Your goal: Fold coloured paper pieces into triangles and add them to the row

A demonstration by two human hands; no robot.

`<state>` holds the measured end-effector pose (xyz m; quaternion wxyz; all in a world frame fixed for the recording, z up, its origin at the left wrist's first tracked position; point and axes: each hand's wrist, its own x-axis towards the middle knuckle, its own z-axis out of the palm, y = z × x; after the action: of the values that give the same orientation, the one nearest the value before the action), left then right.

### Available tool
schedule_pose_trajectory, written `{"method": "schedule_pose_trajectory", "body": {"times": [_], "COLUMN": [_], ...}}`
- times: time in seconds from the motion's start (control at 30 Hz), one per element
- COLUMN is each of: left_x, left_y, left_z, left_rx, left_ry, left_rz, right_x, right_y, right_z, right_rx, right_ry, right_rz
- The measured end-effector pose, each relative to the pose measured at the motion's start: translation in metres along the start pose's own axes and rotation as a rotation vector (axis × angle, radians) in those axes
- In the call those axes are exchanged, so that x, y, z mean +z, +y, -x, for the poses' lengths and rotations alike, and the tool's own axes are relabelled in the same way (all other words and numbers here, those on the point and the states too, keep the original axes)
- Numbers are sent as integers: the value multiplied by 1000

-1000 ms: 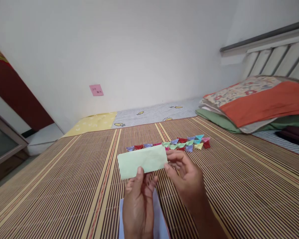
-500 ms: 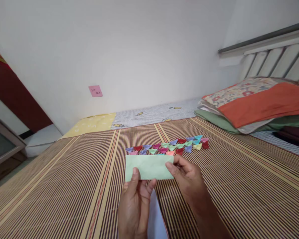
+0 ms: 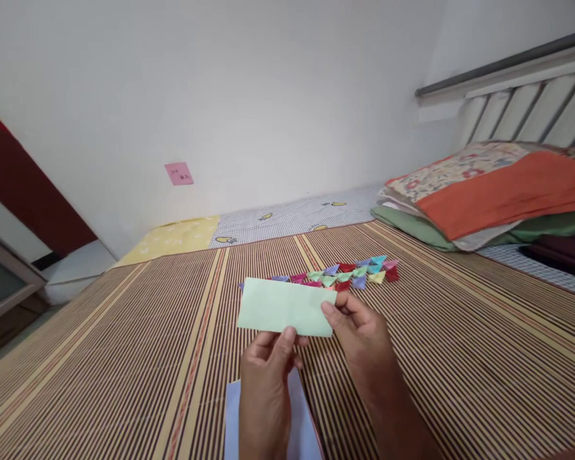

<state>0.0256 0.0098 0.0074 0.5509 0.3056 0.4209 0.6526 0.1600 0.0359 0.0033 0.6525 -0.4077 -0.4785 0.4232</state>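
A pale green paper rectangle (image 3: 287,306) is held up above the striped mat. My left hand (image 3: 271,377) pinches its lower edge near the middle, thumb in front and fingers behind. At the paper's right end, my right hand (image 3: 361,332) grips the edge between thumb and fingers. Behind the paper, small folded paper pieces (image 3: 345,276) in many colours lie in rows on the mat; the paper covers part of them. Under my left hand and wrist rests a light blue sheet (image 3: 303,415), partly hidden.
The striped mat (image 3: 124,332) spreads across the bed. Folded bedding (image 3: 503,191) is piled at the right by a radiator (image 3: 522,112). A pink note (image 3: 179,173) is on the wall. A pale cabinet (image 3: 4,275) stands at left.
My left hand has shifted right along the paper's lower edge. The paper has risen slightly and tilted, its left end higher, and more of the blue sheet shows. The view has moved a little.
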Motion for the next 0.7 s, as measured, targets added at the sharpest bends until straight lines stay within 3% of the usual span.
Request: {"method": "schedule_pose_trajectory", "body": {"times": [0.2, 0.43, 0.57, 0.7], "left_x": [-3, -4, -7, -9], "left_y": [0, 4, 7, 9], "left_z": [2, 0, -3, -3], "left_rx": [171, -4, -16, -43], "left_ry": [66, 10, 23, -20], "left_rz": [-211, 126, 190, 214], "right_x": [0, -4, -11, -15], "right_y": [-5, 1, -8, -18], "right_z": [0, -2, 0, 3], "right_rx": [-19, -43, -207, -345], "right_ry": [-108, -153, -159, -333], "right_rz": [-6, 2, 109, 349]}}
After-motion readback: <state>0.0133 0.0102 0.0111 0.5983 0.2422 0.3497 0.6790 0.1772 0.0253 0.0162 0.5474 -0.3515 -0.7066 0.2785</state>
